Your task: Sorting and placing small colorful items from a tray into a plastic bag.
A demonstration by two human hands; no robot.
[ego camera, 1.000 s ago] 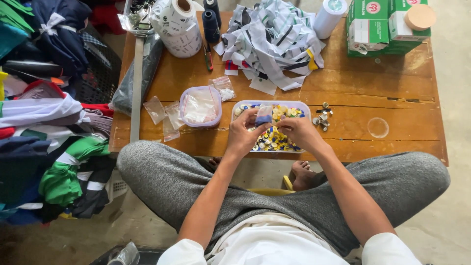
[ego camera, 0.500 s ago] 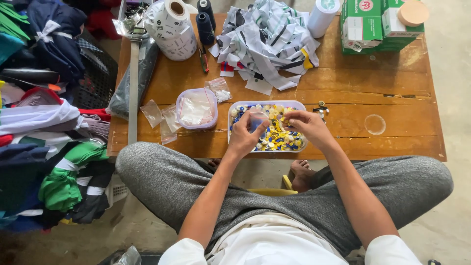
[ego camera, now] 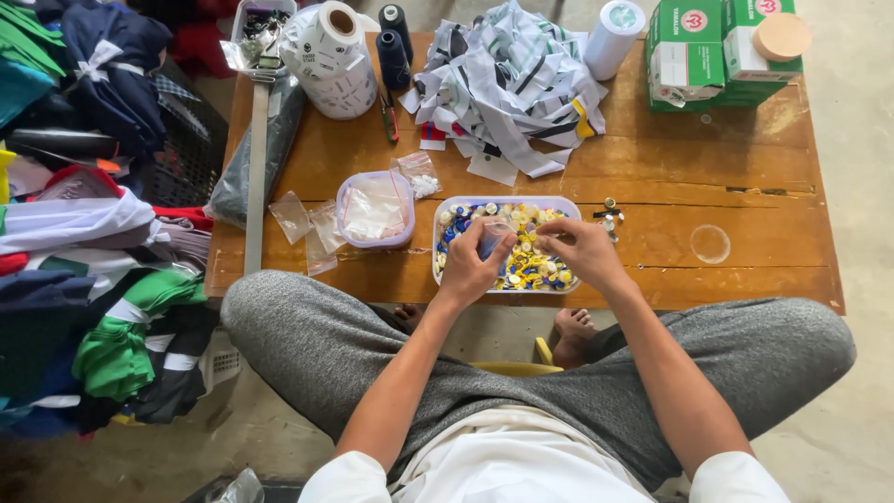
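Two hands over a shallow plastic tray (ego camera: 568,207) of small blue, yellow & white buttons (ego camera: 533,268), centre of frame, near front edge of a low wooden table (ego camera: 745,186). Left hand (ego camera: 472,261): thumb & fingers pinched on a small clear plastic bag (ego camera: 492,237), held above tray's left half. Right hand (ego camera: 575,250): fingertips bunched together just right of the bag, over the buttons; can't tell if it grips anything.

Left of tray: lilac-rimmed container (ego camera: 374,209) w/ clear bags inside, more loose bags (ego camera: 291,216) beside it. Upper centre: pile of grey/white fabric strips (ego camera: 507,79). Upper left: white tape roll (ego camera: 333,56), two dark thread cones (ego camera: 395,42). Upper right: green/white boxes (ego camera: 717,51). Left edge: heap of clothes (ego camera: 84,279). Person sits cross-legged, grey trousers.
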